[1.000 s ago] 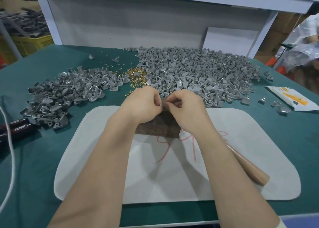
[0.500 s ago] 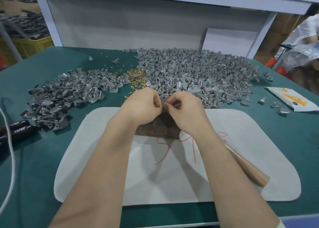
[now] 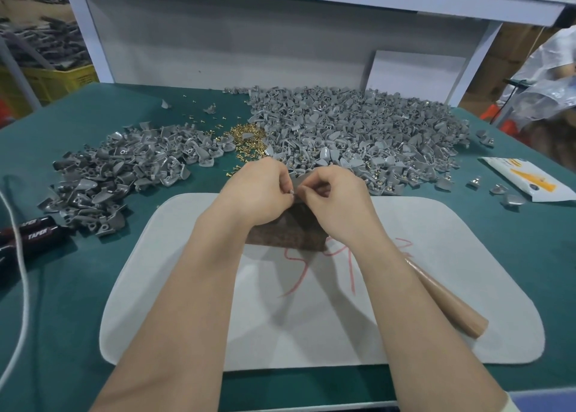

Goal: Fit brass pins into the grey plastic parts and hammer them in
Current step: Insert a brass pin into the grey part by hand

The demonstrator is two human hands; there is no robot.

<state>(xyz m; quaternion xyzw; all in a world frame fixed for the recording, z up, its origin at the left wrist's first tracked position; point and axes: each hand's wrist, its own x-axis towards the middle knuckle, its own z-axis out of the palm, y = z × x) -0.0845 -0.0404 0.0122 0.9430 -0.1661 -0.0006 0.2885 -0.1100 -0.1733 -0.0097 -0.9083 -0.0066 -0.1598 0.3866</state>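
Mid-fitting by the look of things, with no hammering yet. Above the far edge of the brown block [image 3: 286,235] on the white mat [image 3: 452,255]: left hand [image 3: 258,190] and right hand [image 3: 335,201] drawn tip to tip, fingers of both curled and pinching one small grey plastic part [image 3: 292,190] between them. Cannot tell whether a brass pin sits in the part, being too small to make out.

To do this step well:
- Hold the part steady in one set of fingers and bring the pin in with the other.
- Feed the pin straight along the hole, never at a slant.
- Press home by feel, firmly enough to survive the trip down to the block.
- Work low over the block, to lose nothing among the heaps after a slip.

For the next pin, reach to the loose brass pins [image 3: 246,137] just beyond the left hand. These lie between the smaller heap [image 3: 124,165] to the left and the large heap [image 3: 358,131] to the right, all on the green bench [image 3: 78,318].

Before striking, lay the part flat on the block. Then take the hammer handle [image 3: 445,302], lying on the mat beside the right forearm. Probably best to tap lightly, given plastic prone to cracking.
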